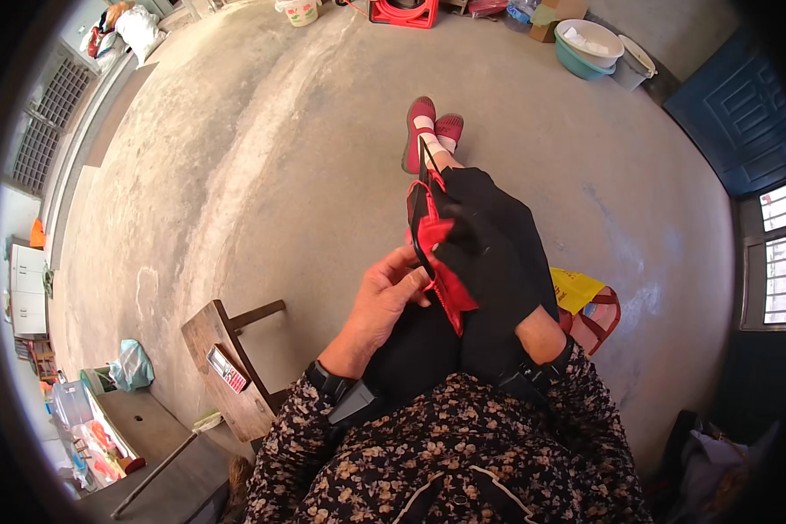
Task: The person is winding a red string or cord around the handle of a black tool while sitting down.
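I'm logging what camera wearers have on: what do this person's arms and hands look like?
The sleeves are black with small pale and tan flowers. The left hand is bare, with a black wristband and a dark grey, wedge-shaped block beside it. The right hand appears covered in black, perhaps a glove, but it is too blurred to be sure.
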The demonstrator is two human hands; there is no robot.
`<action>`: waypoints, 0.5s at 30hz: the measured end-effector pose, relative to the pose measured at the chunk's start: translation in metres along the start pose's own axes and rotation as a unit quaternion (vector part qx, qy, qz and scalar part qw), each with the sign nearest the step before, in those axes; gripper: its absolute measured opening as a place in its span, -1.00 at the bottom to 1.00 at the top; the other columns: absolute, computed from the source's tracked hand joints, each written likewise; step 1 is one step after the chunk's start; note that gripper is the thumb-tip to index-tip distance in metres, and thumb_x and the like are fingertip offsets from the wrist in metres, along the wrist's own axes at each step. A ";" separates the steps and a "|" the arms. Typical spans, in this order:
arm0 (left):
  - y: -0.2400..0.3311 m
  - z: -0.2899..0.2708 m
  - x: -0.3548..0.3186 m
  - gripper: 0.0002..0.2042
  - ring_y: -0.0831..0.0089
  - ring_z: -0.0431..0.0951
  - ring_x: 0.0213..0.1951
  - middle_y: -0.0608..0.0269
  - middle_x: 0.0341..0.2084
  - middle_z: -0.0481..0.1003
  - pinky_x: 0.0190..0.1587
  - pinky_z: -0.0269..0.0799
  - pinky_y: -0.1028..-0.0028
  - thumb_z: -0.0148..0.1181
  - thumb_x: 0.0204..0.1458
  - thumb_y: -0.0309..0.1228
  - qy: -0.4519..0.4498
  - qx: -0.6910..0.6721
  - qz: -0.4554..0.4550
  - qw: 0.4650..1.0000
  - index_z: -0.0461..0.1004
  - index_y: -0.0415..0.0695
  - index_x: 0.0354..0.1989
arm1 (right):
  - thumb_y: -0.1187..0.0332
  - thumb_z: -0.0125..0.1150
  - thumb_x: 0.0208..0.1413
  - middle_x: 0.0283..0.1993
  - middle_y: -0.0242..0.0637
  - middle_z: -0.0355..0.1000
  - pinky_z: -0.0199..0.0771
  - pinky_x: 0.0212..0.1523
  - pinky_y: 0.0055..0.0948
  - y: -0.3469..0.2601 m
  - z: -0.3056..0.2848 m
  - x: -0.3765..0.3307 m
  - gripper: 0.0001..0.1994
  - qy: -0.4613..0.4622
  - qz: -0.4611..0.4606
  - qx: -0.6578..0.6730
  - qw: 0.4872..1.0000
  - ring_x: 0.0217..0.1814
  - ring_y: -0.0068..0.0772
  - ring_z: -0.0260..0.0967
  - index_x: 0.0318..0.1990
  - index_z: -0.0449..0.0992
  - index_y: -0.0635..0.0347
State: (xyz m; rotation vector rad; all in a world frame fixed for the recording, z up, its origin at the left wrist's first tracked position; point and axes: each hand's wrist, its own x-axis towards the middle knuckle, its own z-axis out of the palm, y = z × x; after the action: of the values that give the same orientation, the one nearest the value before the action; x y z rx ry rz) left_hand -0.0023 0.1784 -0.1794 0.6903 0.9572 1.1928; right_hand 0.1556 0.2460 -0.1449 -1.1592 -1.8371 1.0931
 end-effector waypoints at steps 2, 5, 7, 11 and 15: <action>-0.007 -0.008 0.004 -0.73 0.59 0.50 -0.34 0.34 -0.22 0.51 -0.38 0.46 0.56 0.14 0.14 -0.42 0.020 -0.013 -0.014 1.000 0.42 -0.17 0.00 | 0.58 0.20 0.00 -0.02 -0.28 0.37 0.41 -0.08 -0.49 0.006 0.005 -0.008 -0.52 -0.029 0.057 0.141 0.988 -0.06 -0.49 0.39 0.14 0.33 0.23; 0.010 -0.016 -0.002 -0.77 0.57 0.49 -0.42 0.37 -0.32 0.49 -0.45 0.44 0.57 0.14 0.14 -0.36 0.082 -0.104 -0.043 0.990 0.42 -0.14 -0.06 | 0.62 0.19 -0.04 0.06 -0.32 0.33 0.42 -0.04 -0.47 0.017 -0.008 -0.012 -0.45 -0.042 0.130 0.302 0.944 0.02 -0.48 0.36 0.18 0.27 0.22; 0.032 -0.027 -0.016 -0.75 0.56 0.48 -0.44 0.40 -0.38 0.47 -0.46 0.40 0.59 0.14 0.14 -0.29 0.117 -0.179 -0.056 0.975 0.41 -0.11 -0.08 | 0.52 0.18 0.12 -0.02 -0.32 0.42 0.37 0.06 -0.49 0.016 -0.022 -0.011 -0.53 0.023 -0.016 0.104 0.994 0.03 -0.50 0.35 0.20 0.28 0.23; 0.069 -0.038 -0.061 -0.75 0.51 0.43 -0.40 0.34 -0.44 0.42 -0.23 0.45 0.47 0.10 0.14 -0.25 0.181 -0.190 0.073 0.962 0.35 -0.16 -0.16 | 0.53 0.25 0.02 0.02 -0.26 0.41 0.38 0.07 -0.42 -0.031 -0.031 -0.010 -0.47 0.040 -0.130 -0.100 0.986 0.04 -0.33 0.38 0.19 0.29 0.24; 0.106 -0.006 -0.115 -0.66 0.57 0.21 -0.66 0.45 -0.77 0.24 -0.45 0.23 0.56 0.28 -0.02 -0.17 -0.039 -0.177 0.157 0.971 0.26 -0.09 -0.55 | 0.45 0.33 -0.16 0.03 -0.20 0.39 0.39 0.06 -0.26 -0.063 -0.009 -0.017 -0.42 -0.038 -0.277 -0.221 0.934 0.04 -0.11 0.36 0.13 0.37 0.16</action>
State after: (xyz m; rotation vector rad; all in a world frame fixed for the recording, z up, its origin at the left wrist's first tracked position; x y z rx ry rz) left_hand -0.0639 0.0942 -0.0635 0.6080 0.5586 1.5557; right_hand 0.1482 0.2178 -0.0863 -0.7432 -2.3485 0.4162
